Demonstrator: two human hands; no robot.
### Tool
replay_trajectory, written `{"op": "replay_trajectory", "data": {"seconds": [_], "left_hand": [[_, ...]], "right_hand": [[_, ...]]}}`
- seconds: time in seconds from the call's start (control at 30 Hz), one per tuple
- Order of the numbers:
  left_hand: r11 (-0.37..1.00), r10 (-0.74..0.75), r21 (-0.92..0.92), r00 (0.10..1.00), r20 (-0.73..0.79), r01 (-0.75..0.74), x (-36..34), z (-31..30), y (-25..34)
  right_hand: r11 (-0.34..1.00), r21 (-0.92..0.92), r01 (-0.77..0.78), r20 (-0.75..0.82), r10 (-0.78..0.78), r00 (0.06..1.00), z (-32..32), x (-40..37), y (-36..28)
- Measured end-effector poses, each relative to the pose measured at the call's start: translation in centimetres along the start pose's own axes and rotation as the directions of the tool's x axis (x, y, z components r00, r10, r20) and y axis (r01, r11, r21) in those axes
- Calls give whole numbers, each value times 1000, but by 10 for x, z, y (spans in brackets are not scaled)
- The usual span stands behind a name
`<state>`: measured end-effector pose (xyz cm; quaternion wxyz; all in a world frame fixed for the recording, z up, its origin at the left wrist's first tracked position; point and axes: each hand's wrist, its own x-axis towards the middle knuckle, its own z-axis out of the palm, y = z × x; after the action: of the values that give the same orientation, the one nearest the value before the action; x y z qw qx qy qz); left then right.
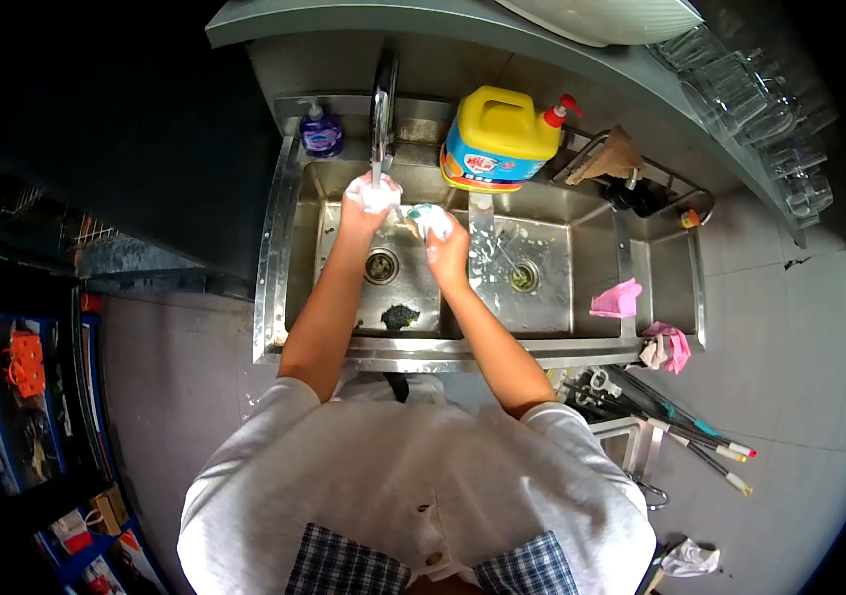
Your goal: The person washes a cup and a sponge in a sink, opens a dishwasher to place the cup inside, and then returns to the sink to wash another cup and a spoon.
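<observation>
My left hand (357, 211) is closed around a small white object (375, 193) under the tap (382, 109). Foam or glare hides what kind of object it is. Just to the right, my right hand (450, 250) grips a foamy sponge (428, 219), white with some green and a bit of yellow. The two hands are close together but apart, above the left basin of the steel sink (408, 352). Below them are a drain (380, 266) and a dark scouring pad (399, 316) lying on the basin floor.
A yellow detergent jug (502, 139) and a purple soap bottle (320, 132) stand along the back. Foam spots the right basin near its drain (523, 277). Pink cloths (616, 299) hang on the divider and front edge. A shelf (602, 64) with glasses (740, 94) overhangs the sink.
</observation>
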<state>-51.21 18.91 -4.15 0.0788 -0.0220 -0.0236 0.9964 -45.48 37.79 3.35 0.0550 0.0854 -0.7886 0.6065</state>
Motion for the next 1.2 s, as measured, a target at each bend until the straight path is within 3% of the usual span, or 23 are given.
{"op": "replay_trajectory", "data": {"seconds": [0.1,0.13,0.23,0.27,0.3,0.33,0.4,0.43,0.47,0.5,0.53,0.57,0.63,0.7,0.77,0.87,0.9,0.93,0.97,1.07,1.1,1.17,1.2], "left_hand": [[990,123,92,965,-231,-104,1,0,-8],[988,98,135,983,-156,-77,-1,3,-10],[810,279,563,952,-127,-162,4,-8,-20],[874,227,477,947,-226,-95,4,-9,-18],[891,197,443,964,-178,-100,2,-10,-18],[907,170,408,977,-130,-103,-2,-13,-19],[914,130,393,991,-42,-103,-7,-25,-13],[898,135,432,987,-90,-84,-7,-31,-12],[881,143,469,980,-135,-63,-8,-18,-18],[864,150,503,973,-178,-41,-7,-14,-20],[879,37,471,976,-215,70,-8,-9,-16],[835,74,545,969,-234,68,-11,3,-22],[726,159,685,954,-254,61,-18,41,-33],[658,206,746,930,-306,100,-13,21,-23],[652,217,731,876,-431,198,-17,20,-19],[759,151,628,890,-430,175,-25,21,-20],[806,114,572,909,-401,151,-29,19,-20],[802,38,569,936,-350,180,-33,13,-16],[788,49,595,948,-316,158,-35,12,-17],[773,71,626,968,-241,99,-39,-5,-13],[755,84,646,960,-268,115,-39,-5,-12],[717,118,682,940,-319,142,-39,-3,-10],[710,127,692,941,-314,135,-40,-4,-11]], "right_hand": [[998,54,-27,-30,29,999,14,11,8],[999,36,-41,-46,42,998,20,15,9],[997,11,-71,-17,71,997,41,29,1],[1000,2,-31,2,31,1000,47,31,-2],[1000,-7,7,22,-7,1000,51,32,-2],[983,-161,89,92,-75,993,56,35,1],[945,-320,69,127,-29,991,60,40,-11],[916,-396,62,144,-5,990,61,43,-15],[952,-297,78,131,-40,991,60,50,-9],[960,-278,-38,66,59,996,60,57,-1],[975,-194,-110,-6,111,994,59,61,10],[979,-103,-175,-75,167,983,59,65,29],[913,320,-252,-98,297,950,63,73,80],[611,555,-564,132,605,785,38,68,41],[501,608,-616,251,615,748,23,65,43],[604,494,-626,262,584,769,3,61,61],[658,518,-547,178,542,821,-9,50,59],[875,287,-390,34,397,917,-21,44,80],[979,4,-202,-58,202,978,-36,40,104],[882,-452,-136,-222,37,974,-77,15,100],[747,-644,-164,-218,26,976,-83,11,84],[616,-784,79,-79,-226,971,-89,6,97],[595,-801,73,18,-98,995,-86,-1,109]]}}
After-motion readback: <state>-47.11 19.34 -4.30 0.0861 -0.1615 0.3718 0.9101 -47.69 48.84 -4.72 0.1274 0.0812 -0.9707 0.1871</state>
